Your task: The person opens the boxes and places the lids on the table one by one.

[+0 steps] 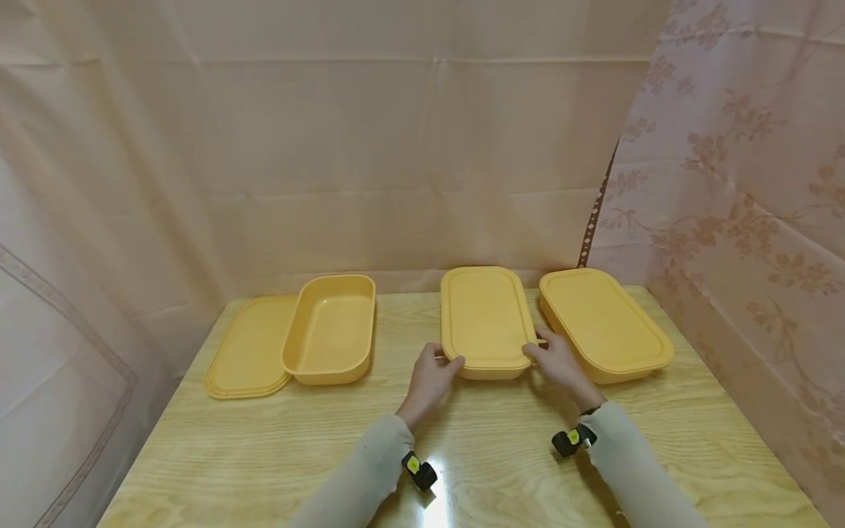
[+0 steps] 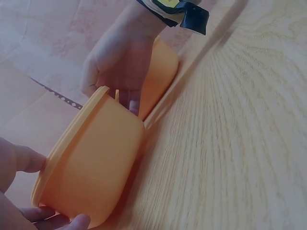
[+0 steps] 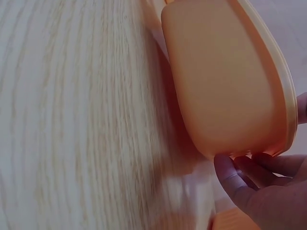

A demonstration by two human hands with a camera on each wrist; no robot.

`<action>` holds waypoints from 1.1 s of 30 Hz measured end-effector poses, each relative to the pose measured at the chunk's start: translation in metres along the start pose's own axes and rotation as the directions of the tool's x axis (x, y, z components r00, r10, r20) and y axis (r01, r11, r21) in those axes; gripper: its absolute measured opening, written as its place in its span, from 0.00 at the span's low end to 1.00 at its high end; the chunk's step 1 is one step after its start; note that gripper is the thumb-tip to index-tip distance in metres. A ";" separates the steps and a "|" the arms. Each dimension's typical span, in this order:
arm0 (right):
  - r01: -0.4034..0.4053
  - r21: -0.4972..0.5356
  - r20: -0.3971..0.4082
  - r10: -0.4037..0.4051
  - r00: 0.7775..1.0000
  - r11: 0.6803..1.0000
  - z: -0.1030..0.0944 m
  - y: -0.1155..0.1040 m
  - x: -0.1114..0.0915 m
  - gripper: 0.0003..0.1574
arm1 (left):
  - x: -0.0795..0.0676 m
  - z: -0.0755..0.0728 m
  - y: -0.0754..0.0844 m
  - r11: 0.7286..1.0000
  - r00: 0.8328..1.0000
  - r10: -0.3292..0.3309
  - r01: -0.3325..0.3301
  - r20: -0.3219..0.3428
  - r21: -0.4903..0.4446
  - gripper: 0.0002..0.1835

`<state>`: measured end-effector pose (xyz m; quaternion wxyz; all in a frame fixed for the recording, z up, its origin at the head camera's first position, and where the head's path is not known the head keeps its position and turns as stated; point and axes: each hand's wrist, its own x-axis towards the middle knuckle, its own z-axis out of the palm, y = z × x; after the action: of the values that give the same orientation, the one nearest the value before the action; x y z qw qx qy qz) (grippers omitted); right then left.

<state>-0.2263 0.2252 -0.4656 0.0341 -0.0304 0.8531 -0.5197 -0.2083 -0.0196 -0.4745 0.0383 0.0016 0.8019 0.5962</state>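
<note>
Head view, table: a pale wood-grain table stands before a beige cloth, with a flowered pink cloth on the right.
Head view, middle box: a lidded yellow box, right of the table's centre, one short side toward the person.
Head view, hands: the left hand pinches its near left corner and the right hand its near right corner, thumbs at the lid's edge.
Head view, other containers: on the right, a second lidded box sits at a slant; on the left, an uncovered box overlaps a loose lid.
Left wrist view, left hand: clamped on the lidded yellow box, thumb against the lid's rim, fingers lower on the wall; the right hand is across from it.
Right wrist view, right hand: fingertips touch the box's lower wall; the thumb, partly out of frame, meets the lid's rim.
</note>
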 end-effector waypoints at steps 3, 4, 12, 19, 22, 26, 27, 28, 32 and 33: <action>-0.003 -0.005 -0.003 0.003 1.000 1.000 0.000 0.002 0.001 0.36 | 0.000 0.001 -0.002 1.000 1.000 -0.001 0.001 0.006 0.002 0.21; -0.005 -0.008 -0.005 0.005 1.000 1.000 -0.001 0.003 0.001 0.36 | 0.000 0.001 -0.002 1.000 1.000 -0.002 0.002 0.006 0.001 0.21; -0.031 -0.012 -0.001 0.031 1.000 0.999 -0.002 0.005 -0.001 0.35 | -0.003 0.003 -0.002 1.000 1.000 -0.014 0.014 0.006 0.004 0.21; -0.019 -0.003 -0.008 0.019 1.000 1.000 -0.002 0.010 0.001 0.32 | -0.003 0.004 -0.003 1.000 1.000 -0.002 0.002 0.008 0.015 0.21; -0.021 -0.010 -0.015 0.021 1.000 1.000 -0.001 0.012 0.001 0.32 | -0.002 0.005 -0.004 1.000 1.000 0.002 -0.003 0.006 0.016 0.20; -0.011 -0.018 -0.016 0.010 1.000 1.000 -0.001 0.014 0.000 0.34 | -0.002 0.005 -0.006 1.000 1.000 -0.010 0.009 0.017 0.013 0.20; -0.008 -0.018 -0.017 0.007 1.000 1.000 -0.001 0.015 0.000 0.34 | -0.002 0.005 -0.006 1.000 1.000 -0.013 0.013 0.021 0.012 0.20; -0.005 -0.017 -0.023 0.005 1.000 1.000 -0.001 0.016 0.000 0.33 | -0.002 0.005 -0.006 1.000 0.999 -0.019 0.019 0.026 0.010 0.20; -0.020 0.011 -0.030 0.020 0.999 1.000 0.000 0.018 -0.001 0.32 | -0.003 0.005 -0.007 1.000 0.999 -0.027 0.027 0.037 0.005 0.21; -0.029 0.021 -0.030 0.030 0.999 0.999 0.001 0.018 -0.001 0.31 | -0.003 0.005 -0.007 0.999 0.999 -0.032 0.032 0.040 0.000 0.21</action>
<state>-0.2251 0.2331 -0.4821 0.0294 -0.0097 0.8484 -0.5285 -0.2051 -0.0174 -0.4827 0.0636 0.0007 0.8009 0.5954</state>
